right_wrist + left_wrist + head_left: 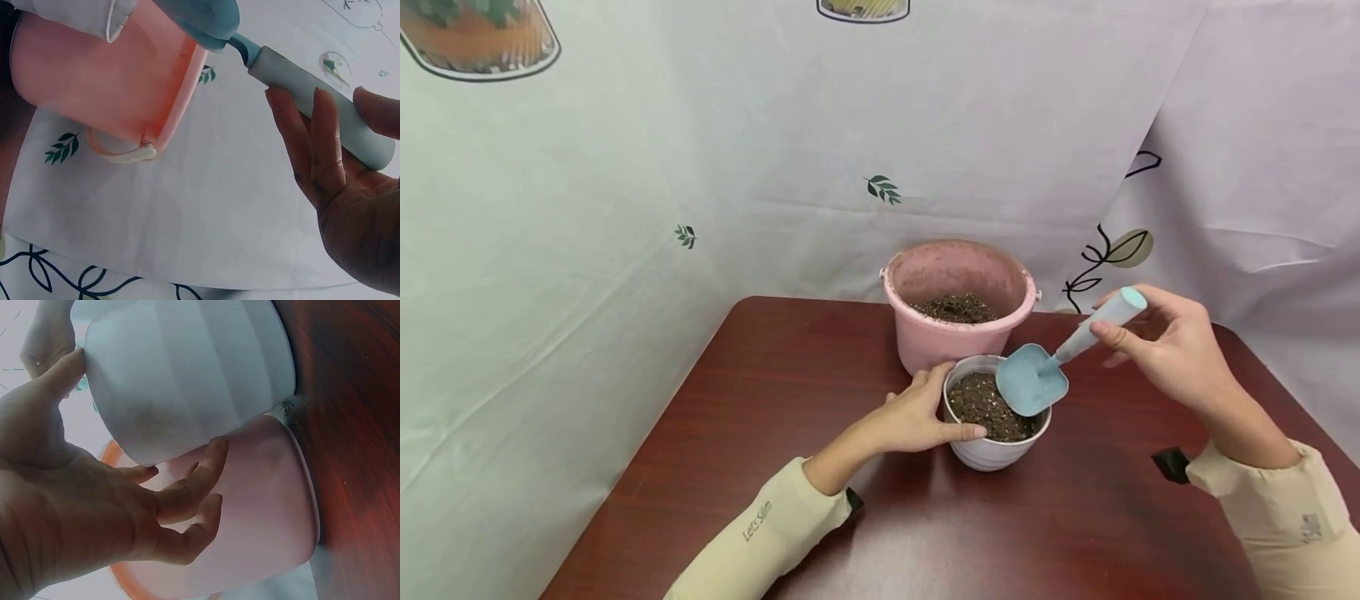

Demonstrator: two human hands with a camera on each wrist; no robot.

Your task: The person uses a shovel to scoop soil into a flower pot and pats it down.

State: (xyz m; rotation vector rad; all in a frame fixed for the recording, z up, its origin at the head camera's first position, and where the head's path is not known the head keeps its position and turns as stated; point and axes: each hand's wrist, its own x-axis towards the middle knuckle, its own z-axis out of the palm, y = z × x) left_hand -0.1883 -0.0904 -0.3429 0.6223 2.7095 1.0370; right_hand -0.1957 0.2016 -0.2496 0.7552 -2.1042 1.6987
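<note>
A white flower pot (992, 454) stands on the table with dark soil (988, 404) inside, near its rim. My left hand (917, 417) holds it at the left side; the thumb lies at the rim, and in the left wrist view the fingers bend against the pot's wall (181, 375). My right hand (1176, 350) grips the pale handle (331, 106) of a light blue hand trowel (1032, 381) between thumb and fingers. The trowel's blade tilts down over the right part of the pot, overlapping its rim in the head view.
Right behind the pot stands a pink bucket (955, 342) with soil (958, 308) low inside it. Its handle (125, 154) hangs at the side. Both stand on a dark red wooden table (775, 392). White printed cloth (790, 125) hangs behind and on both sides.
</note>
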